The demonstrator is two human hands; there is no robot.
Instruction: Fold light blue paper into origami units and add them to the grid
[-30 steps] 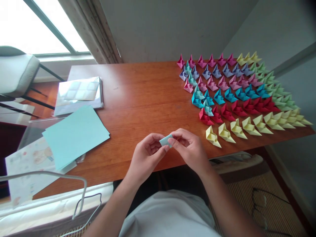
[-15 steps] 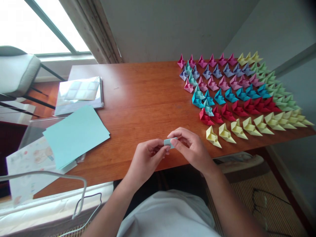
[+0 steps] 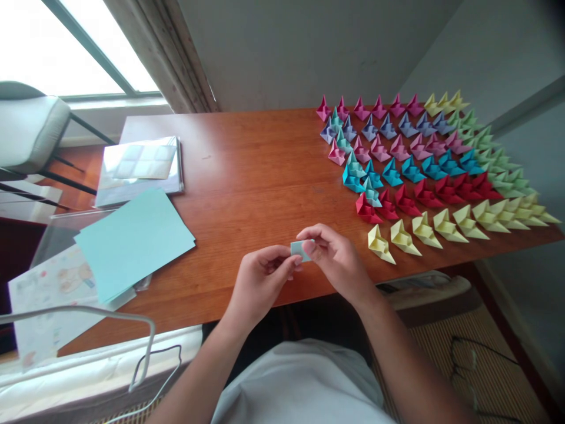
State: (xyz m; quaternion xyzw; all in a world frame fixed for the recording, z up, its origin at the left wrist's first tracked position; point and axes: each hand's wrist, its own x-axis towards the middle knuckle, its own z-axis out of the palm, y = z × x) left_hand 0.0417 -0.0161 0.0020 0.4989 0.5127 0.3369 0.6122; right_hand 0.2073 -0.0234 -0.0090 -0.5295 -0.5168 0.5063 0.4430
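Note:
A small folded piece of light blue paper [image 3: 296, 250] is pinched between my two hands, above the front edge of the table. My left hand [image 3: 265, 277] grips its lower left side between thumb and fingers. On the other side, my right hand [image 3: 333, 256] has its thumb pressed on the paper's face and its fingers behind, hiding part of it. To the right stand rows of folded paper boats, with a yellow paper boat [image 3: 380, 244] nearest my right hand. Light blue paper sheets [image 3: 136, 244] lie stacked at the left.
The wooden table [image 3: 251, 171] runs against the wall. Behind the blue sheets lies a clear-covered pack [image 3: 141, 171]. A printed sheet [image 3: 57, 300] sticks out under them. A white cable [image 3: 110, 312] crosses the lower left, and a chair [image 3: 30, 129] stands beyond.
Both hands have shifted slightly left and away from me with the folded paper. The paper now sits a little higher in view. The boats and sheets have stayed put.

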